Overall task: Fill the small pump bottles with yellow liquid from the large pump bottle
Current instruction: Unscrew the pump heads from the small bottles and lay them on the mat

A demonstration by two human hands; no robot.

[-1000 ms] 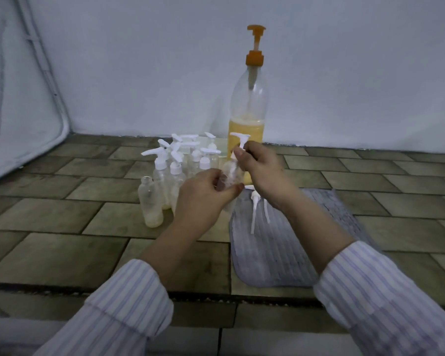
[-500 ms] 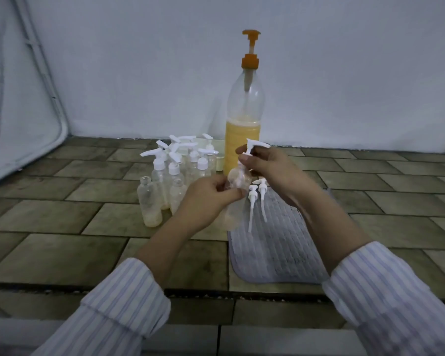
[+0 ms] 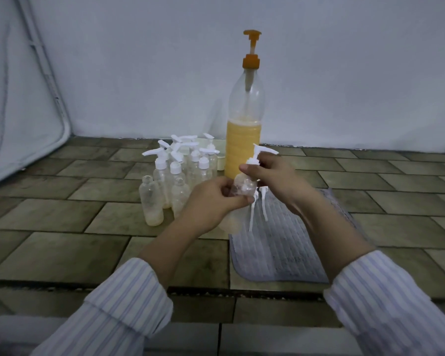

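1. Above the grey quilted mat (image 3: 280,242), the left hand (image 3: 211,204) grips a small clear plastic bottle (image 3: 242,187); the right hand (image 3: 275,176) pinches its white pump head (image 3: 258,156).
2. Behind stands the tall clear bottle of yellow liquid with an orange pump (image 3: 244,140); a cluster of small bottles (image 3: 177,170) stands left, on the tiled bench (image 3: 62,214).

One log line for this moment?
left hand grips small bottle | right hand grips its pump cap | large pump bottle untouched

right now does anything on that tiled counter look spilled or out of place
No spill shows. Two loose pump heads lie on the grey mat, off their bottles, and an uncapped small bottle stands at the front of the cluster with only a little yellow liquid at its bottom.
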